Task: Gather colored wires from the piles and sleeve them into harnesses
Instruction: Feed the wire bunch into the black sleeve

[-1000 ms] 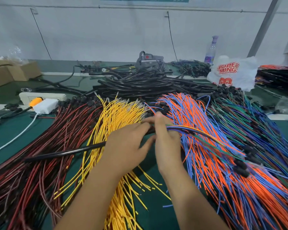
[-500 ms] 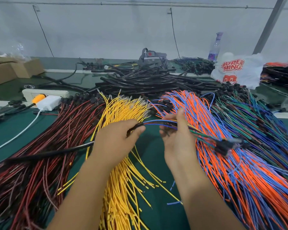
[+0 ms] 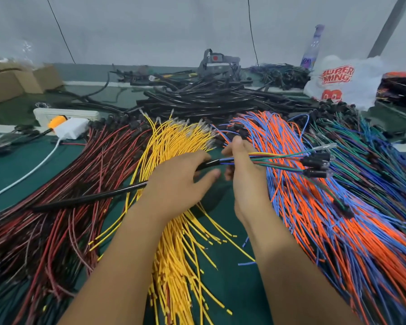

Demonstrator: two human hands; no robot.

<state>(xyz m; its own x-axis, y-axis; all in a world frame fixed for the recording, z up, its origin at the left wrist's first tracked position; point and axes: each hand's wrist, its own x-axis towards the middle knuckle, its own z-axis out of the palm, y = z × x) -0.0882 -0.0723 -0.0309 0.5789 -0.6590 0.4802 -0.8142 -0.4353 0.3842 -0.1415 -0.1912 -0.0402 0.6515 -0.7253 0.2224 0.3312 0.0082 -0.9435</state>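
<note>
Holding the black tube (image 3: 99,198), the left hand (image 3: 178,181) curls its fingers round the tube's end, probably to keep its mouth steady. Just right of the tube, the right hand (image 3: 246,174) pinches the mixed wire bunch (image 3: 279,158) going in. The yellow pile (image 3: 174,141) lies under the tube; orange-blue wires (image 3: 314,207) crowd its right side, red ones (image 3: 75,184) its left.

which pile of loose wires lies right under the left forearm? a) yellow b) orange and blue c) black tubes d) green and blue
a: the left hand grips the thin black plastic sleeve, and its forearm crosses the pile of thin yellow wires; the orange and blue wires lie to the right of the right hand.
</note>
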